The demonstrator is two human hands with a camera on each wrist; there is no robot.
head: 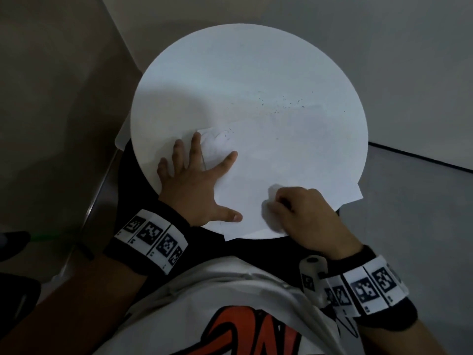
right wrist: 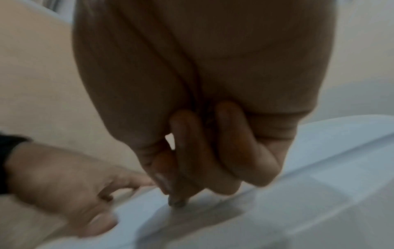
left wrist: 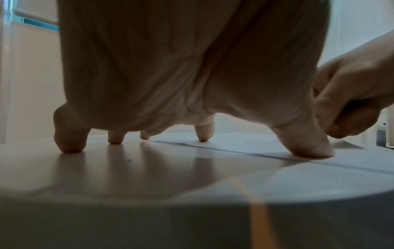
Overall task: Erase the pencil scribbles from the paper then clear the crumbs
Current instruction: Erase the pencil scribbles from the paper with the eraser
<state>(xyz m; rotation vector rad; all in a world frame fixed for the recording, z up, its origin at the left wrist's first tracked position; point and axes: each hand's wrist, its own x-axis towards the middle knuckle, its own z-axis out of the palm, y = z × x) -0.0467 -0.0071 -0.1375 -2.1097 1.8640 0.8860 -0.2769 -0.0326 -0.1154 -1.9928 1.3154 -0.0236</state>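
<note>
nearest the camera, a white shirt (head: 230, 303) with an orange print fills the bottom of the head view, and both wrists wear black bands with square-patterned white tags (head: 153, 238). the right hand (head: 304, 211) sits at the near edge of the round white table (head: 230, 60), fingers curled into a narrow grip. the right wrist view shows the pinched fingertips (right wrist: 181, 176) holding a small dark-tipped thing (right wrist: 177, 202) down on the paper (head: 294, 155); it is too blurred to say for certain that it is an eraser. the paper lies flat on the table, its near corners jutting past the table's rim toward the person.

just left of it, the left hand (head: 197, 180) is spread wide and holds nothing in its grip. in the left wrist view its fingertips (left wrist: 70, 144) press down, the thumb and forefinger on the sheet, the outer fingers on the bare table.

beyond the forefinger, faint pencil scribbles (head: 220, 138) show near the paper's far left corner. further out, small dark crumbs (head: 284, 105) lie scattered across the middle of the table, near the sheet's far edge. past the table, a grey floor and a pale wall meet in a corner.
</note>
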